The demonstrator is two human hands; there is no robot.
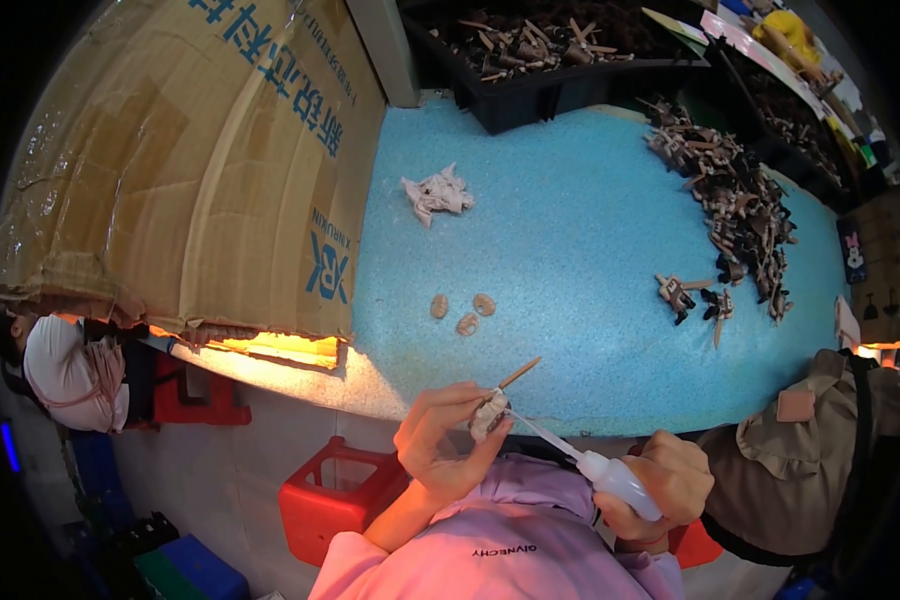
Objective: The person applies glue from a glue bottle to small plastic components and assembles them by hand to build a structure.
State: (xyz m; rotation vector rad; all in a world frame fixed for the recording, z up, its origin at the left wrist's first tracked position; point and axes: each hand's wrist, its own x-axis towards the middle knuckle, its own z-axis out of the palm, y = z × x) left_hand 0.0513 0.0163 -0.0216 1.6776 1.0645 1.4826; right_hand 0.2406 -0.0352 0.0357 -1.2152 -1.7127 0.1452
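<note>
Near the front edge of the table, my left hand (440,440) pinches a small pale and dark figure part (489,414) with a thin brown stick (520,372) jutting from it. My right hand (670,478) is wrapped round a white squeeze bottle (618,481), and its long narrow nozzle (542,432) reaches to the part in my left fingers. I cannot make out whether the tip touches it. Three small tan oval pieces, among them one oval piece (468,324), lie on the blue tabletop (570,260) beyond my hands.
A crumpled tissue (438,193) lies farther back. Many brown figures (725,190) are heaped at the right, with a black bin (560,90) of parts behind. A large cardboard sheet (190,180) walls the left. Below are a red stool (340,490) and, at right, a brown bag-like fabric item (795,460).
</note>
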